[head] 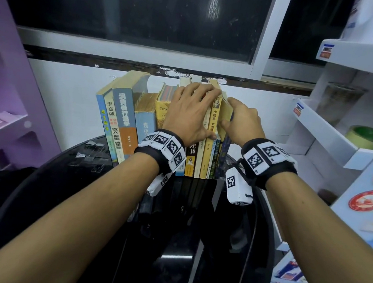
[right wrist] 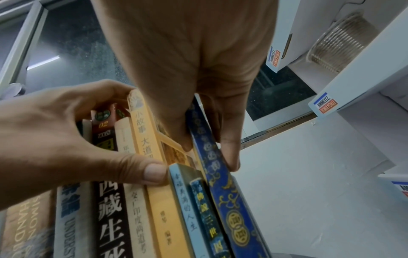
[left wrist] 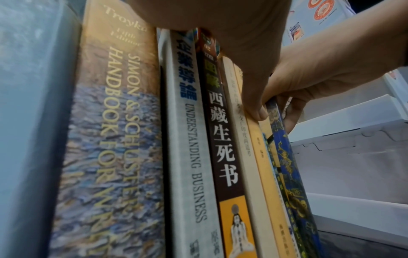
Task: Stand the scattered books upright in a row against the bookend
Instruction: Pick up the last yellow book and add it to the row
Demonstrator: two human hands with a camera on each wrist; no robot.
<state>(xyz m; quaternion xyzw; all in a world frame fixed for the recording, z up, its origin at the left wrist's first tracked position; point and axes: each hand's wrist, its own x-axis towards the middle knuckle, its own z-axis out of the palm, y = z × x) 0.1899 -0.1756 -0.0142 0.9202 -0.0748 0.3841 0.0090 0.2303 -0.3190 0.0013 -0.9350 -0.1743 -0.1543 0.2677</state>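
Black table (head: 71,177), upright book row (head: 124,123); left grip (head: 189,112) clasping it, right grip (head: 241,123) pinching blue book (right wrist: 223,188).

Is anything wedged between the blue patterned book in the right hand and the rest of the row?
Nothing visible blocks it. The right hand pinches the blue patterned book, which already leans against the thin blue-spined books at the row's right end. The left hand holds the neighbouring yellow book steady.

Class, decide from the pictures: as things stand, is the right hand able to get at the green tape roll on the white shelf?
Probably not yet: the right hand grips the blue patterned book; the green tape roll sits unobstructed on the white shelf.
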